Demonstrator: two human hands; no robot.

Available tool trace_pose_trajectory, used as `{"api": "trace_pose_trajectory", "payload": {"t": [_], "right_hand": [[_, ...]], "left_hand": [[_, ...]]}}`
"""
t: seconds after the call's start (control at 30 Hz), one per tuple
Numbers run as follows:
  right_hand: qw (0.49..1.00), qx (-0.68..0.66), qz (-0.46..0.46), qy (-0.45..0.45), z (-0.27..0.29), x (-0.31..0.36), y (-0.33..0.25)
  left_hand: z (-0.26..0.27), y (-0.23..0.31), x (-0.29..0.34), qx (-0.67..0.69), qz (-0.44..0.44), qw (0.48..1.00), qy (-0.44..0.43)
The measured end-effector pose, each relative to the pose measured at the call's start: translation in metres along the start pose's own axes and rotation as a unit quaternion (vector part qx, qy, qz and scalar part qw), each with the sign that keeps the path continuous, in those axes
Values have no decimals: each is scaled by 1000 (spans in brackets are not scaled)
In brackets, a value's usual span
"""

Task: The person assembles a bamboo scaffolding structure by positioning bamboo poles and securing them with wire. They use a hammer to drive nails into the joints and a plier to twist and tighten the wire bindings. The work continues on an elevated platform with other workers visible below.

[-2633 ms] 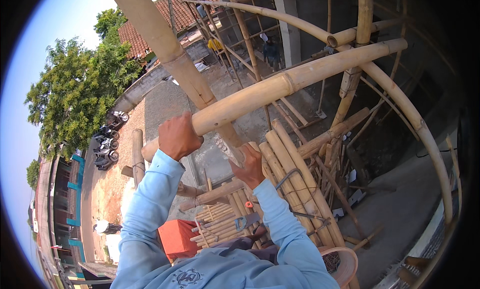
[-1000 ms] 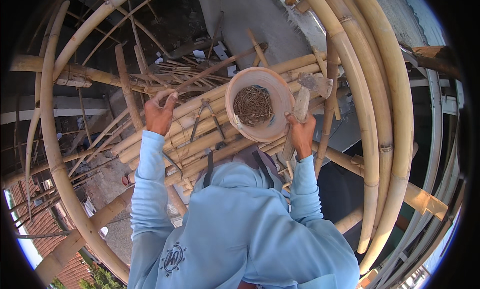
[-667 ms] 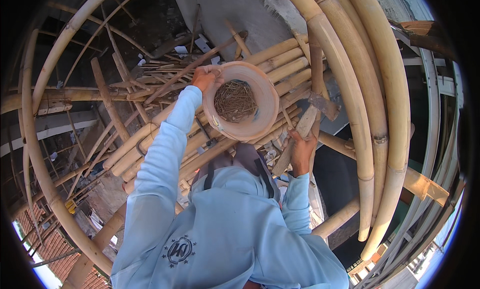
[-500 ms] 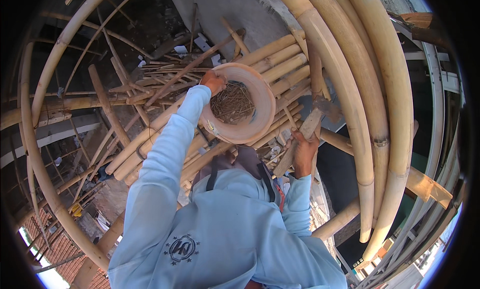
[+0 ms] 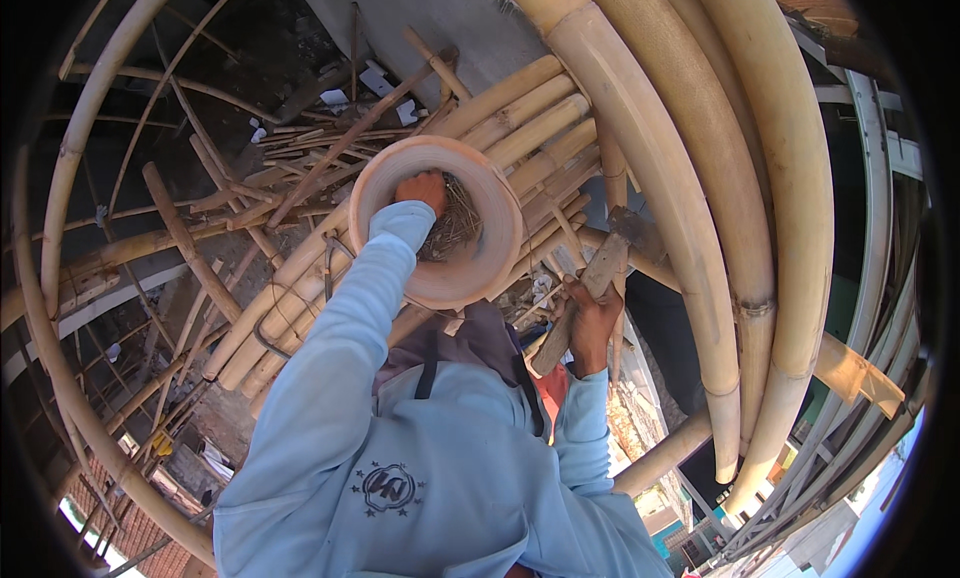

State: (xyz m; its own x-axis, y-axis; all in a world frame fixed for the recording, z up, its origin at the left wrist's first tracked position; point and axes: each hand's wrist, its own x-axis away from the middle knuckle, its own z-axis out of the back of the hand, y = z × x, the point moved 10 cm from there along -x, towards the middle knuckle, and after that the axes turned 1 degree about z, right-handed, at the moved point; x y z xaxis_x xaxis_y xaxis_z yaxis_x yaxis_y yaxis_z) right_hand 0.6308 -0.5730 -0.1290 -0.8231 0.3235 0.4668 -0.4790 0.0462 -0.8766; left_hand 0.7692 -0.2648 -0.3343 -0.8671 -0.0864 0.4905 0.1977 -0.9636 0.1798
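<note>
A round pinkish-tan bucket (image 5: pixel 505 218) sits in front of my chest with many thin brown nails (image 5: pixel 460 223) at its bottom. My left hand (image 5: pixel 422 191) is down inside it, knuckles up and fingers curled against the nails. What those fingers hold, if anything, is hidden. To the right of the bucket, my right hand (image 5: pixel 592 318) is wrapped round the thick wooden handle of a hammer (image 5: pixel 603 261). Its dark metal head points up and away from me, close to an upright bamboo pole.
Thick bamboo poles (image 5: pixel 690 178) arch past on the right. Under and beyond the bucket lie bamboo poles side by side (image 5: pixel 530 113). Thin bamboo scaffolding (image 5: pixel 95 128) crosses the left, above a floor with scattered wood pieces. Bent metal rods (image 5: pixel 268 336) stick up near my left forearm.
My left hand has gone from the bucket's rim down into the nails. The bucket appears slightly lower and further left in view. The right hand keeps its hold on the hammer.
</note>
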Motion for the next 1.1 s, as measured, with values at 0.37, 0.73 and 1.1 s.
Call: {"api": "trace_pose_trajectory", "payload": {"t": [0.37, 0.73, 1.1], "right_hand": [[998, 30, -27, -51, -25, 7, 14], [988, -12, 35, -152, -91, 28, -37], [886, -97, 193, -411, -355, 144, -116]], "left_hand": [[63, -28, 46, 262, -33, 962, 64], [99, -72, 147, 867, 37, 491, -70], [226, -204, 312, 773, -21, 603, 194]]}}
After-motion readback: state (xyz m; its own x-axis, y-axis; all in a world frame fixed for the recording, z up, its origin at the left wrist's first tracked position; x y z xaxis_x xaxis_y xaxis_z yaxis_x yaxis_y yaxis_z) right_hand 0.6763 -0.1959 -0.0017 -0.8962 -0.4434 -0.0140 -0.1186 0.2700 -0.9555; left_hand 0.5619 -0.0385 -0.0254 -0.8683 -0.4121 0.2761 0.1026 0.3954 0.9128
